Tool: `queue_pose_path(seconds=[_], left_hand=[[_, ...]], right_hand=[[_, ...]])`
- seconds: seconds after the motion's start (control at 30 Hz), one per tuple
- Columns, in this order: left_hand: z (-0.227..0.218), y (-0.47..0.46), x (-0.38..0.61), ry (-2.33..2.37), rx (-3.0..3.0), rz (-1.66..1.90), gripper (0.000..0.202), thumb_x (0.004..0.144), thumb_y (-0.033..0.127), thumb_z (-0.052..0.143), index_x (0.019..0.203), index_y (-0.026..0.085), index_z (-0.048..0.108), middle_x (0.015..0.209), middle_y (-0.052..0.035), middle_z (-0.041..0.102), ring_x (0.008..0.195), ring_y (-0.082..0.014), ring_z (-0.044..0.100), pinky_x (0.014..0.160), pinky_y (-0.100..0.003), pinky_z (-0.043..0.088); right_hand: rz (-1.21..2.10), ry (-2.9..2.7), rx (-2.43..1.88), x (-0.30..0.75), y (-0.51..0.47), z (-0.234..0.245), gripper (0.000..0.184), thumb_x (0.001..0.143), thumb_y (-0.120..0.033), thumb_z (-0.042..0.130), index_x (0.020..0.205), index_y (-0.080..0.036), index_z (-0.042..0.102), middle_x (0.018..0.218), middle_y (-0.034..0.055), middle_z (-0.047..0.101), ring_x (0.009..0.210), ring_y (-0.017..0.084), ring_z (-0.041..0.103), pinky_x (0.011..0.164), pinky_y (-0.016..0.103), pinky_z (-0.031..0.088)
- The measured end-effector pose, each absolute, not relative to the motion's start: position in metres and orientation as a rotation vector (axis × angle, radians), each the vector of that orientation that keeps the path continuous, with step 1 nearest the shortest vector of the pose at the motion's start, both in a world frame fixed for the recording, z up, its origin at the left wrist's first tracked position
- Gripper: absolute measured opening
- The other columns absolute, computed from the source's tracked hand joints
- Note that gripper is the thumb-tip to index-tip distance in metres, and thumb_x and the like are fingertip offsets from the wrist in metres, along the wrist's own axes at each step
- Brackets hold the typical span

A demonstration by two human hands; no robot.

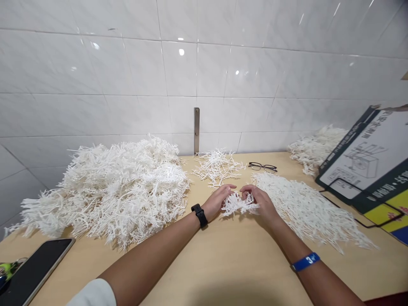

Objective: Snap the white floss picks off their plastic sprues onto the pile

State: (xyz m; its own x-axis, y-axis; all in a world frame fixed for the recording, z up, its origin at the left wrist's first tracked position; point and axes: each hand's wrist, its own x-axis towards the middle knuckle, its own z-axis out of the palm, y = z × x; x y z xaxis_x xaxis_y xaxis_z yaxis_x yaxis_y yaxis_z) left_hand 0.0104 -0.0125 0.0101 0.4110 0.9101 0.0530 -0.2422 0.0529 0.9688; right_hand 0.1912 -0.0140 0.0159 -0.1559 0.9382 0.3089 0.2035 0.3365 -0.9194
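Observation:
Between my two hands is a small bunch of white branched strands [239,205], held just above the table. My left hand [219,200], with a black watch on the wrist, curls around its left side. My right hand [259,201], with a blue wristband further up the arm, closes on its right side. Some fingertips are hidden behind the strands. A small loose heap of similar white strands [219,165] lies just beyond my hands. To the right, close to my right hand, a flat layer of white strands [306,208] spreads over the table.
A large tangled pile of white strands [127,191] covers the left side. Eyeglasses [263,166] lie at the back. A phone [38,270] rests at the front left. At the right, a printed box [366,157] leans before another white pile [318,146]. Behind is a tiled wall [134,68].

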Motion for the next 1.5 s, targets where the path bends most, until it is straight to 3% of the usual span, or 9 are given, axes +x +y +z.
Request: queue_pose_path(seconds=[0.17, 0.33, 0.47, 0.63, 0.8, 1.03, 1.17, 1.37, 1.5], left_hand=[[0.018, -0.018, 0.006, 0.772, 1.238, 0.974, 0.044, 0.084, 0.049, 0.053, 0.118, 0.021, 0.059, 0.118, -0.0076, 0.058, 0.069, -0.0097, 0.049, 0.057, -0.021, 0.034], [0.02, -0.017, 0.004, 0.753, 1.159, 1.035, 0.04, 0.076, 0.029, 0.06, 0.115, 0.019, 0.058, 0.119, -0.0085, 0.058, 0.088, -0.0162, 0.056, 0.071, -0.026, 0.043], [0.019, -0.015, 0.004, 0.687, 1.064, 1.066, 0.028, 0.066, 0.017, 0.06, 0.093, 0.017, 0.058, 0.128, -0.0081, 0.054, 0.09, -0.0171, 0.058, 0.072, -0.028, 0.045], [0.012, -0.011, 0.005, 0.588, 0.971, 1.101, 0.02, 0.051, 0.007, 0.049, 0.069, 0.015, 0.046, 0.09, -0.0039, 0.061, 0.072, -0.0128, 0.057, 0.059, -0.024, 0.043], [0.007, -0.008, 0.006, 0.589, 0.953, 1.044, 0.021, 0.044, 0.007, 0.043, 0.063, 0.015, 0.044, 0.076, -0.0032, 0.058, 0.068, -0.0137, 0.057, 0.052, -0.022, 0.041], [0.009, -0.008, 0.002, 0.58, 1.045, 0.988, 0.009, 0.062, 0.018, 0.049, 0.07, 0.016, 0.049, 0.055, 0.001, 0.053, 0.04, -0.0089, 0.046, 0.042, -0.022, 0.034], [0.016, -0.009, -0.005, 0.589, 1.166, 0.861, 0.029, 0.082, 0.038, 0.042, 0.089, 0.015, 0.057, 0.045, 0.0049, 0.045, 0.031, -0.0074, 0.036, 0.038, -0.021, 0.026], [0.018, -0.006, -0.006, 0.695, 1.338, 0.893, 0.024, 0.081, 0.035, 0.046, 0.09, 0.015, 0.055, 0.048, 0.0032, 0.05, 0.044, -0.012, 0.051, 0.054, -0.025, 0.04], [0.017, -0.006, -0.001, 1.016, 1.494, 0.924, 0.02, 0.076, 0.026, 0.048, 0.087, 0.015, 0.06, 0.048, 0.0054, 0.043, 0.046, -0.0094, 0.042, 0.052, -0.022, 0.035]], right_hand=[[0.88, -1.717, -1.057, 0.19, -0.015, 0.019, 0.039, 0.088, -0.054, 0.046, 0.093, -0.019, 0.064, 0.088, 0.0059, 0.063, 0.086, 0.02, 0.057, 0.078, 0.031, 0.044], [0.831, -1.788, -1.233, 0.192, -0.014, 0.019, 0.034, 0.084, -0.048, 0.055, 0.099, -0.02, 0.064, 0.1, 0.0072, 0.066, 0.086, 0.021, 0.06, 0.075, 0.032, 0.046], [0.883, -1.987, -1.216, 0.191, -0.02, 0.024, 0.034, 0.077, -0.039, 0.063, 0.106, -0.021, 0.066, 0.107, 0.0073, 0.067, 0.095, 0.025, 0.06, 0.081, 0.033, 0.046], [0.988, -1.992, -1.185, 0.191, -0.023, 0.024, 0.027, 0.079, -0.041, 0.06, 0.091, -0.018, 0.068, 0.085, 0.0037, 0.068, 0.076, 0.02, 0.058, 0.067, 0.028, 0.043], [0.979, -1.658, -1.234, 0.199, -0.015, 0.022, 0.04, 0.084, -0.053, 0.052, 0.068, -0.017, 0.059, 0.053, -0.0029, 0.045, 0.05, 0.011, 0.038, 0.049, 0.024, 0.029], [0.962, -1.337, -1.215, 0.202, -0.013, 0.029, 0.052, 0.081, -0.065, 0.049, 0.06, -0.018, 0.051, 0.044, -0.0057, 0.031, 0.043, 0.009, 0.027, 0.043, 0.025, 0.022], [0.934, -1.176, -1.201, 0.201, -0.013, 0.03, 0.05, 0.083, -0.064, 0.047, 0.059, -0.019, 0.048, 0.043, -0.0068, 0.027, 0.042, 0.009, 0.024, 0.042, 0.024, 0.02], [0.876, -1.43, -1.229, 0.197, -0.012, 0.021, 0.049, 0.084, -0.06, 0.048, 0.06, -0.018, 0.051, 0.047, -0.0045, 0.035, 0.046, 0.01, 0.032, 0.048, 0.025, 0.027], [0.81, -1.496, -1.263, 0.2, -0.009, 0.018, 0.046, 0.089, -0.056, 0.041, 0.064, -0.019, 0.052, 0.049, -0.0044, 0.034, 0.048, 0.012, 0.033, 0.049, 0.025, 0.027]])
